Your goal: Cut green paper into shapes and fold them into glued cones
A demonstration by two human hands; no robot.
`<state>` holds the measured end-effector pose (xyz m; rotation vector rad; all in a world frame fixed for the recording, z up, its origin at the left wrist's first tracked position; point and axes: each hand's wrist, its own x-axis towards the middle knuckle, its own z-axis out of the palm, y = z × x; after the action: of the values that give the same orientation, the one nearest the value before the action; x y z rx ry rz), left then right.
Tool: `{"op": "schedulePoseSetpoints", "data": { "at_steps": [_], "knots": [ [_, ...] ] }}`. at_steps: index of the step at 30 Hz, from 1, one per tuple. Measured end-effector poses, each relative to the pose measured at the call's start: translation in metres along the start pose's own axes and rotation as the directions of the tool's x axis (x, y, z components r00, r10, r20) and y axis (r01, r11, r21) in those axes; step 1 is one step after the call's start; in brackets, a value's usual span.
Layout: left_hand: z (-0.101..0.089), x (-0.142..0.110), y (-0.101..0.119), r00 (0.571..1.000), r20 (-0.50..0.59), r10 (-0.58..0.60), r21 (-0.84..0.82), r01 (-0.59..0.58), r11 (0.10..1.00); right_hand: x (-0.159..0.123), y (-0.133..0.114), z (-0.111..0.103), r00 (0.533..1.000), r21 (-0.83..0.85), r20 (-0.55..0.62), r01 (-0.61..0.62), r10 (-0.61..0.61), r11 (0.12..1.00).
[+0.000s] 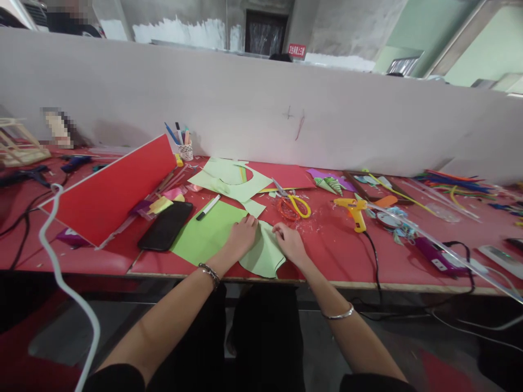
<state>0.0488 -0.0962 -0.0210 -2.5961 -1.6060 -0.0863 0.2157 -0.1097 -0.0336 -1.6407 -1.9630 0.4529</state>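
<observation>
A rounded piece of light green paper (261, 257) lies near the table's front edge, with its right side lifted and curling. My left hand (242, 235) is closed on the paper's upper left edge, its fingertips partly hidden. With curled fingers, my right hand (291, 243) pinches the upper right edge. Beneath my left hand and forearm is a brighter green sheet (212, 231), and a capped marker (208, 207) rests on its upper part. Just beyond my hands are scissors (300, 206) with yellow and orange handles, and a light green sheet (229, 182) with a round cutout.
A black phone (165, 226) and a leaning red board (118, 190) are at left. Behind stands a pen cup (186, 150). To the right lie a yellow glue gun (352, 211) with a cord, a purple box (441, 256) and a long clear rod (449, 251). A white partition (245, 103) closes off the back.
</observation>
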Motion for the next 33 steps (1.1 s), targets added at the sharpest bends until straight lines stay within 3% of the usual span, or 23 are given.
{"op": "schedulePoseSetpoints", "data": {
  "at_steps": [4, 10, 15, 18, 20, 26, 33],
  "knots": [
    [-0.001, 0.001, 0.003, 1.0, -0.004, 0.016, 0.011, -0.016, 1.0, -0.007, -0.003, -0.001, 0.999, -0.052, -0.034, 0.024, -0.026, 0.998],
    [-0.008, -0.006, 0.009, 1.0, 0.004, -0.016, -0.006, 0.016, 1.0, -0.014, 0.0, -0.003, 0.996, -0.042, -0.078, -0.056, 0.052, 0.998],
    [-0.013, -0.028, 0.026, 0.996, -0.012, -0.091, -0.025, 0.091, 0.996, -0.016, 0.005, -0.005, 0.974, 0.239, -0.099, -0.175, 0.203, 0.955],
    [-0.009, -0.034, 0.034, 0.989, -0.044, -0.139, -0.013, 0.139, 0.99, -0.023, 0.007, -0.007, 0.96, 0.432, 0.002, -0.252, 0.279, 0.866],
    [-0.004, -0.034, 0.034, 0.992, -0.065, -0.109, -0.033, 0.107, 0.994, -0.031, 0.007, -0.009, 0.964, 0.479, 0.056, -0.254, 0.259, 0.84],
    [0.008, -0.032, 0.027, 0.995, -0.092, -0.026, -0.121, 0.015, 0.993, -0.046, 0.001, -0.01, 0.979, 0.247, -0.056, -0.178, 0.197, 0.952],
    [0.011, -0.037, 0.024, 0.996, -0.082, -0.025, -0.157, 0.012, 0.988, -0.052, 0.004, -0.013, 0.979, 0.123, -0.113, -0.157, 0.171, 0.98]
  ]
}}
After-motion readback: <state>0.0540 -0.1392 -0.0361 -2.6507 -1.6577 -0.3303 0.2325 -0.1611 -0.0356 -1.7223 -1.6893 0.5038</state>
